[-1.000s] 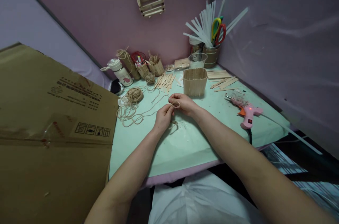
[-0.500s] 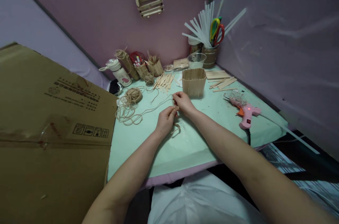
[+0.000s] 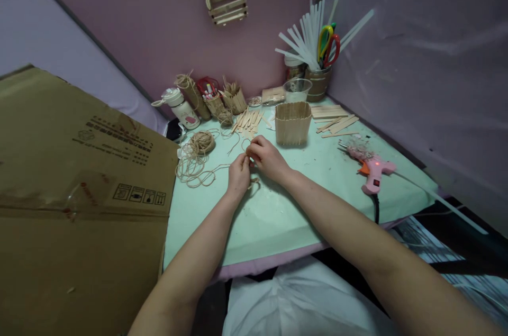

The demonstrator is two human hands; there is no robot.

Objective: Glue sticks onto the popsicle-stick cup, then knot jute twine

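Observation:
My left hand (image 3: 239, 174) pinches brown twine (image 3: 222, 166) that trails left to a loose, tangled ball of twine (image 3: 202, 142). Against its fingertips, my right hand (image 3: 266, 158) is also closed on the twine. A short twisted piece of twine (image 3: 254, 183) hangs below the fingers. What lies right between the fingertips is mostly hidden. Just beyond my right hand a box of craft sticks (image 3: 292, 125) stands upright on the green tabletop (image 3: 273, 225), apart from the hand.
A pink glue gun (image 3: 372, 169) with a lit red light lies at the right. Loose craft sticks (image 3: 246, 121) are behind the hands. Along the back stand a white bottle (image 3: 183, 111) and a holder with glue sticks and scissors (image 3: 318, 84). A large cardboard box (image 3: 91, 209) borders the left.
Both hands have moved left together with the twine, and their fingers are closer to each other. The twine running to the ball hangs slacker. The view has shifted slightly.

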